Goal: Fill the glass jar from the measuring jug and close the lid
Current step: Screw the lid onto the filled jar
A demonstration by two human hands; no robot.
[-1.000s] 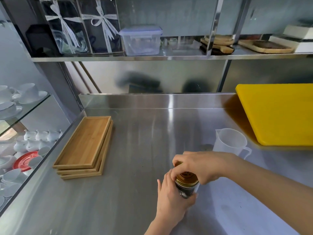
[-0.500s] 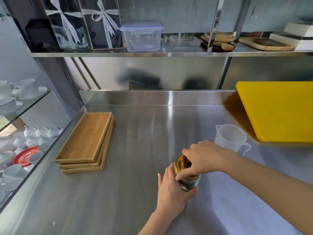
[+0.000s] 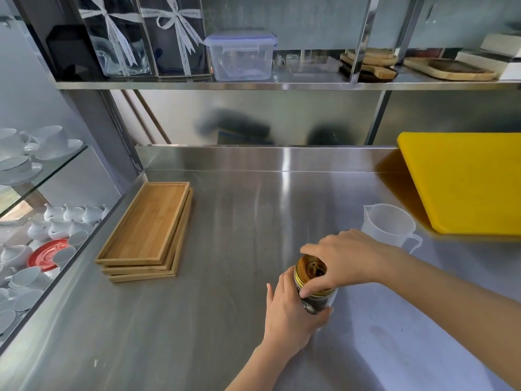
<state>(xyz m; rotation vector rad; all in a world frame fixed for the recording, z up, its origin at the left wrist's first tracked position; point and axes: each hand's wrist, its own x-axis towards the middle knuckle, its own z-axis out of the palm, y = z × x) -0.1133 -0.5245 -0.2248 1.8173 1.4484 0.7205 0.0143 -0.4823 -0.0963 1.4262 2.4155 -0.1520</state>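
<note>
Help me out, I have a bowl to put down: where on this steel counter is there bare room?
Bare steel lies between the stacked wooden trays and the glass jar, back to the rear upstand, and along the near edge. It is crowded at right: left hand and right hand on the jar, measuring jug and yellow cutting board behind.

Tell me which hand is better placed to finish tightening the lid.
Right. The right hand already grips the gold lid from above, fingers wrapped around its rim. The left hand clasps the jar body on the counter, steadying it, so it likely should stay there.
</note>
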